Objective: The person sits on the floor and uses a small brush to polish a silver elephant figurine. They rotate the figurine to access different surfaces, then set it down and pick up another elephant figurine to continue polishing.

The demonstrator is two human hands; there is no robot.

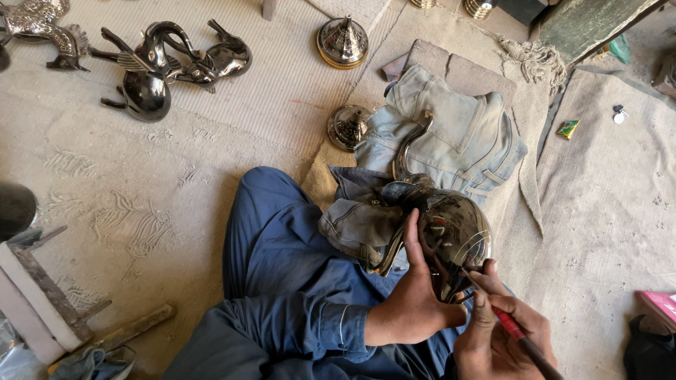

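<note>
Two hands: left hand (pixel 415 299) fingers cup metal bird (pixel 451 236); right hand (pixel 503 338) fingers pinch tool (pixel 517 334).

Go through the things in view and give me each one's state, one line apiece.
Left hand: steadying the metal bird.
Right hand: holding the red-handled tool.
Metal bird: resting on the denim cloth.
Red-handled tool: tip against the bird.
Denim cloth: rumpled.
Domed lids: standing upright.

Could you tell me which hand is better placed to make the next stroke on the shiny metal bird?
Probably the right hand: it holds the red-handled tool at the shiny metal bird body, which the left hand steadies.
</note>
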